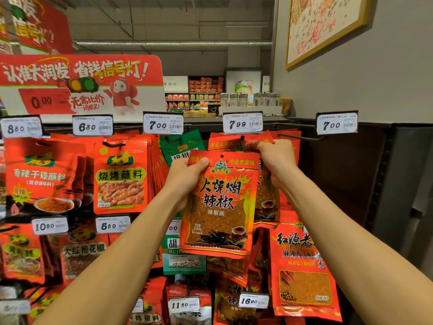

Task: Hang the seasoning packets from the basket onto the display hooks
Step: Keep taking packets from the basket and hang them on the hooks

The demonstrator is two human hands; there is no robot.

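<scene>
- At the upper middle of the display rack [375, 174], below the 7.99 price tag [242, 123]: both hands raised, bare forearms reaching up from the bottom edge of view.
- Left hand [187, 178]: closed on the upper left corner of a red chili packet [219, 205], thumb pressed on the front face beside the punched hanging hole, fingers hidden behind.
- Red chili packet: held upright in front of the rack, slightly tilted, off the hook, overlapping the green packets [180, 143] behind its left edge.
- Right hand [276, 157]: closed on the top edge of the hung red packets [236, 143], fingertips pinching at the header strip just right of the hook [242, 138].
- Hook: dark tip visible through the hole of the front hung packet, directly below the 7.99 price tag.
- To the right: empty hook [301, 137] projecting from the rack under a 7.00 price tag [336, 123].
- Toward the left edge of the rack: barbecue dip packets [120, 181] under a 6.80 price tag [93, 125]; further red packets under an 8.50 price tag [21, 127].
- Lower rows: more red packets with price tags 10.50, 5.80, 11.50 and 16.90.
- Above the left part of the rack: red promotional sign [79, 84].
- Basket: not in view.
</scene>
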